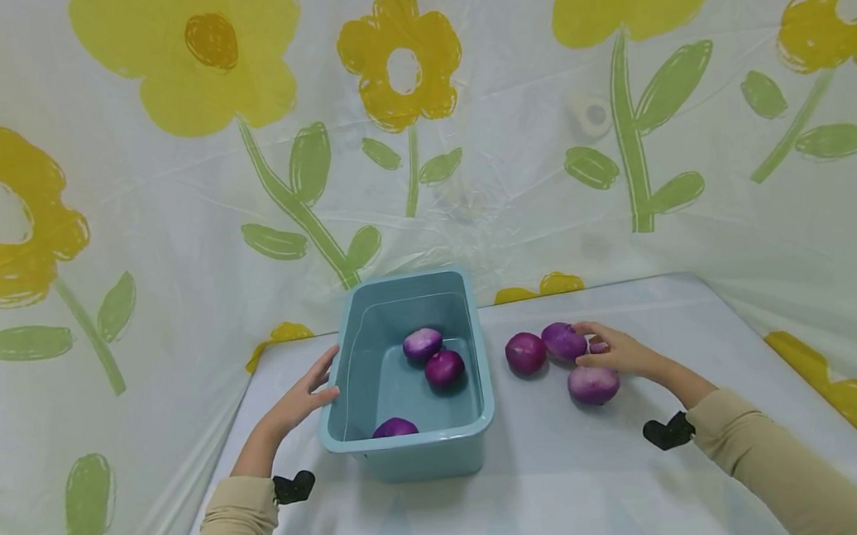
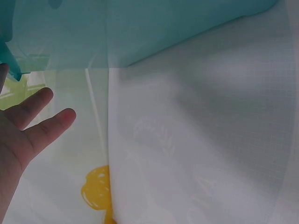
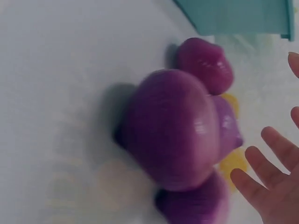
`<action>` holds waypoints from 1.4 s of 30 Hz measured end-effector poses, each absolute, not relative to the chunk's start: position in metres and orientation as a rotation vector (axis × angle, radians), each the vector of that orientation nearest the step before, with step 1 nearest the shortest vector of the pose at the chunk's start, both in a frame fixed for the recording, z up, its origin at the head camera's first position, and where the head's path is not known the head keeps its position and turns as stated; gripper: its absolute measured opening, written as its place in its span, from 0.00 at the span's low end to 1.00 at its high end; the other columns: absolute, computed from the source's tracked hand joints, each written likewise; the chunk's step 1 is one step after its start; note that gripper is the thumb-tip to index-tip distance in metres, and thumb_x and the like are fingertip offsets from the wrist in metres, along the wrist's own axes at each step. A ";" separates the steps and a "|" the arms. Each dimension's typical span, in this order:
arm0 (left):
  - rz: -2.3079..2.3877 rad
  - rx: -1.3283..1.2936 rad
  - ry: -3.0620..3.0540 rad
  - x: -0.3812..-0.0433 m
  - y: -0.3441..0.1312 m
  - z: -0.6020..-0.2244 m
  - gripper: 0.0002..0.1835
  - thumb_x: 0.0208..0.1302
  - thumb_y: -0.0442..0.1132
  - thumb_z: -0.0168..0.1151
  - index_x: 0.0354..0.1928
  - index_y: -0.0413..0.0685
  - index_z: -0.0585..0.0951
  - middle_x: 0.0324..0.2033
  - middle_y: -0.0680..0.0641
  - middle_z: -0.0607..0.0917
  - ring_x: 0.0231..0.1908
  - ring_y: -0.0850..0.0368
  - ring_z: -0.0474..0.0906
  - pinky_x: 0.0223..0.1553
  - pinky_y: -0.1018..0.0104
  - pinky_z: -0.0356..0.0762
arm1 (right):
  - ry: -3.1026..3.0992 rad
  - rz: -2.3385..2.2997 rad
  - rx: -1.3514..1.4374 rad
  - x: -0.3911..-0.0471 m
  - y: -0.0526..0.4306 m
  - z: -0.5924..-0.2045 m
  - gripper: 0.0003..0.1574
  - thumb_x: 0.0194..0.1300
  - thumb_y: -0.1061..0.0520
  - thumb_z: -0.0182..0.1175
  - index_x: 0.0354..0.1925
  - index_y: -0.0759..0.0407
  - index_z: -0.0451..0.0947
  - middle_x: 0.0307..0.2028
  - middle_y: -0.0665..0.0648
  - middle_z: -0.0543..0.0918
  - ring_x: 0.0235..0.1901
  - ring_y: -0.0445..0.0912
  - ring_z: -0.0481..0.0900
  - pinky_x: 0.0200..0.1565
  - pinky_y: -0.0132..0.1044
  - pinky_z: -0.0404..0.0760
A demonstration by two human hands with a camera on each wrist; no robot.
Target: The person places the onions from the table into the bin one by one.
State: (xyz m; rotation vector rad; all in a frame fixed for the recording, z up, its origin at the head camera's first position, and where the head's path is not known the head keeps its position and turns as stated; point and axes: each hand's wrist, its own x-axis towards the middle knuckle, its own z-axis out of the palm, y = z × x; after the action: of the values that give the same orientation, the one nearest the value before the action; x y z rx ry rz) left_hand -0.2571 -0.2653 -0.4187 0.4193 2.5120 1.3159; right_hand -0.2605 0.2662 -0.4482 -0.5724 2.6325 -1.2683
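We had our left hand (image 1: 305,399) spread beside a tub (image 1: 429,461) with three onions (image 1: 445,369), our right hand (image 1: 624,355) spread beside four others (image 1: 526,353) on the worktop (image 1: 562,474)

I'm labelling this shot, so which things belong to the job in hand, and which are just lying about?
Apparently part of the job:
teal bin
purple onions inside it
purple onions beside it
left hand
right hand

Just surroundings:
flowered sheet
white tabletop
black wrist pieces
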 end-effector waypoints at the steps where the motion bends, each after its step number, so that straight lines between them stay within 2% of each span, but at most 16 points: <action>1: 1.319 0.422 2.511 -0.257 -0.266 -0.419 0.43 0.59 0.51 0.55 0.72 0.57 0.43 0.71 0.40 0.42 0.67 0.30 0.40 0.56 0.27 0.47 | 2.639 -1.274 -0.573 -0.259 0.268 -0.455 0.41 0.59 0.52 0.60 0.63 0.70 0.57 0.61 0.73 0.62 0.58 0.69 0.62 0.55 0.63 0.64; 9: 1.328 0.430 2.500 -0.258 -0.266 -0.420 0.43 0.60 0.49 0.55 0.72 0.58 0.44 0.71 0.40 0.43 0.67 0.30 0.40 0.56 0.27 0.46 | 2.725 -1.316 -0.599 -0.249 0.270 -0.489 0.40 0.55 0.55 0.62 0.60 0.74 0.61 0.58 0.75 0.65 0.59 0.68 0.59 0.58 0.65 0.57; 14: 1.325 0.427 2.504 -0.258 -0.267 -0.420 0.43 0.60 0.50 0.55 0.72 0.58 0.44 0.71 0.40 0.43 0.67 0.30 0.40 0.56 0.27 0.47 | 2.751 -1.270 -0.549 -0.244 0.270 -0.502 0.40 0.54 0.54 0.64 0.59 0.73 0.62 0.57 0.74 0.66 0.58 0.67 0.61 0.57 0.63 0.62; 22: 1.325 0.415 2.503 -0.259 -0.267 -0.420 0.43 0.60 0.50 0.55 0.72 0.58 0.44 0.71 0.40 0.43 0.67 0.30 0.40 0.56 0.27 0.47 | 2.735 -1.264 -0.412 -0.240 0.269 -0.512 0.49 0.49 0.50 0.68 0.61 0.72 0.58 0.60 0.77 0.60 0.57 0.69 0.63 0.56 0.64 0.63; 35: 1.337 0.438 2.494 -0.259 -0.266 -0.420 0.43 0.59 0.49 0.55 0.72 0.58 0.43 0.71 0.41 0.42 0.67 0.30 0.40 0.56 0.27 0.46 | 2.824 -1.247 -0.467 -0.246 0.266 -0.493 0.45 0.47 0.52 0.70 0.57 0.72 0.62 0.55 0.75 0.65 0.54 0.66 0.66 0.53 0.62 0.67; 42: 1.331 0.426 2.500 -0.260 -0.267 -0.422 0.44 0.59 0.51 0.55 0.72 0.58 0.43 0.71 0.40 0.42 0.67 0.30 0.39 0.56 0.27 0.46 | 2.812 -1.204 -0.416 -0.254 0.270 -0.472 0.47 0.49 0.49 0.67 0.60 0.69 0.59 0.55 0.72 0.66 0.51 0.63 0.67 0.49 0.58 0.71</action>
State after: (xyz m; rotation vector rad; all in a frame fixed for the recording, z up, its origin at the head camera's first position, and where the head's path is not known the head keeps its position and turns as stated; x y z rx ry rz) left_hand -0.2599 -0.2672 -0.4219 0.4263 2.4998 1.3311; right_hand -0.2537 0.2703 -0.4723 -0.4158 2.8124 -1.2038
